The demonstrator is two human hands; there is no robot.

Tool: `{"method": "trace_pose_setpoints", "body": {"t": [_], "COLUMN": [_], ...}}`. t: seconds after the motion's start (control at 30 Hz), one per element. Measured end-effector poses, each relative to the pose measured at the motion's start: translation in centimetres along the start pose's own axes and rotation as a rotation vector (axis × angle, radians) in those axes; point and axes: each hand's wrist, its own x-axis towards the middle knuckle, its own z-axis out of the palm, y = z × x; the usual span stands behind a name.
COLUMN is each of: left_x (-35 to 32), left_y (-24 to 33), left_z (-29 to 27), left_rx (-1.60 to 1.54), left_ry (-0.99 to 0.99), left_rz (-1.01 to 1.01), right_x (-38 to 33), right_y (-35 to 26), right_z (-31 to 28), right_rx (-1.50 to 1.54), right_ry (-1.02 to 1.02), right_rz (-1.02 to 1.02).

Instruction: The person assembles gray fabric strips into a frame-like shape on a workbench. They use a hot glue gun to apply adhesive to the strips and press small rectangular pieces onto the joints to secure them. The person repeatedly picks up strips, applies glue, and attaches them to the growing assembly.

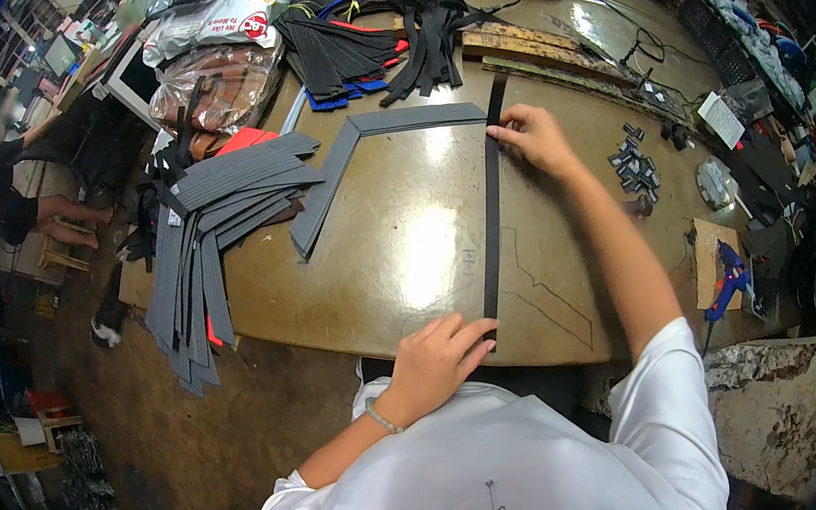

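A long black strap (492, 230) lies nearly straight across the tabletop, from a wooden bar at the back to the near edge. My right hand (533, 138) pinches it towards its far end. Its near end is between the thumb and fingertips of my left hand (433, 365), at the table edge. To the left of the strap lies a grey ribbed strip (328, 186) with an angled corner; its far arm reaches to the black strap beside my right fingers. Pencil-like outlines mark the tabletop (402, 286) right of the strap.
Bundled grey strips (239, 189) hang over the table's left edge. Behind them are plastic-wrapped bags (218, 85) and black strips (340, 53). Small metal-and-black pieces (633, 169) lie to the right, with a blue glue gun (730, 281) on cardboard. A person (5, 180) sits at far left.
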Motion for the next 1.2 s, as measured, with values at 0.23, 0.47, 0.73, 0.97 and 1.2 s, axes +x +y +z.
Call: {"method": "trace_pose_setpoints", "body": {"t": [0.23,0.47,0.73,0.97,1.2], "left_x": [-1.2,-2.5,-2.4,-2.2,-2.2], "left_y": [-1.8,-3.6,-3.6,-3.8,-3.7], "left_z": [-0.7,-0.2,-0.6,-0.5,-0.5], "left_rx": [0.124,0.013,-0.041,-0.050,-0.049], "left_ry": [-0.001,0.022,-0.023,0.010,0.024], "left_rz": [0.205,0.283,0.257,0.263,0.251], "right_x": [0.8,-13.0,-31.9,-32.4,-36.0], "right_y": [1.4,-7.3,5.5,16.3,22.4], "right_z": [2.9,-5.9,-19.5,-22.5,-27.8], "right_rx": [-0.210,-0.444,-0.806,-0.782,-0.499], "right_ry": [0.196,0.194,1.289,1.129,1.058], "right_rz": [0.173,-0.077,0.233,0.285,0.560]}}
